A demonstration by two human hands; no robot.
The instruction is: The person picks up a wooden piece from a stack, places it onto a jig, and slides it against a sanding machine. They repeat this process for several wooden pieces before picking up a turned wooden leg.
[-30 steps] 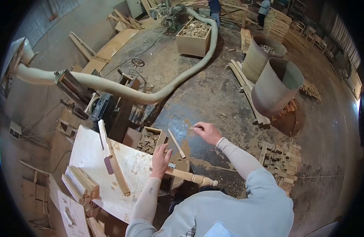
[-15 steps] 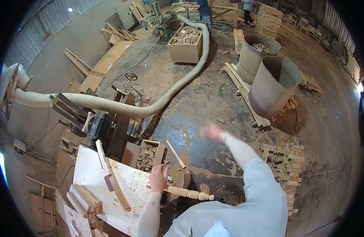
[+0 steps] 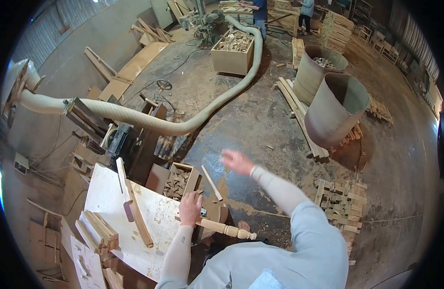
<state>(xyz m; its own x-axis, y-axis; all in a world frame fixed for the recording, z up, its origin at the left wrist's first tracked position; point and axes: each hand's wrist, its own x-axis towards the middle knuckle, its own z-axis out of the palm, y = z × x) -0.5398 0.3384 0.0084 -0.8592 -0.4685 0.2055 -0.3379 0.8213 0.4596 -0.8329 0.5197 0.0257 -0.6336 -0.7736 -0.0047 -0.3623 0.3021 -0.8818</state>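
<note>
My left hand (image 3: pixel 190 209) rests on the end of a turned wooden leg (image 3: pixel 225 228) at the edge of the white work table (image 3: pixel 159 212); its fingers wrap over the wood. The leg's carved end points right, near my body. My right hand (image 3: pixel 237 162) is in the air over the floor, fingers loosely apart, holding nothing. Between the hands, a thin tapered stick (image 3: pixel 212 183) leans by the wooden box (image 3: pixel 193 177) of small offcuts. A long wooden piece (image 3: pixel 141 219) lies on the table, left of my left hand.
Stacked wood strips (image 3: pixel 99 230) lie at the table's left. A motor (image 3: pixel 121 139) stands behind it, under a thick hose (image 3: pixel 135 116). Two large drums (image 3: pixel 334 113) (image 3: pixel 309 79), a stack of slats (image 3: pixel 345 202) and a scrap crate (image 3: pixel 230 61) stand on the floor. Two people (image 3: pixel 259 17) (image 3: pixel 306 13) are far back.
My right hand has moved left, closer to the stick and the box. My left hand stays on the turned leg. The whole view has shifted slightly.
</note>
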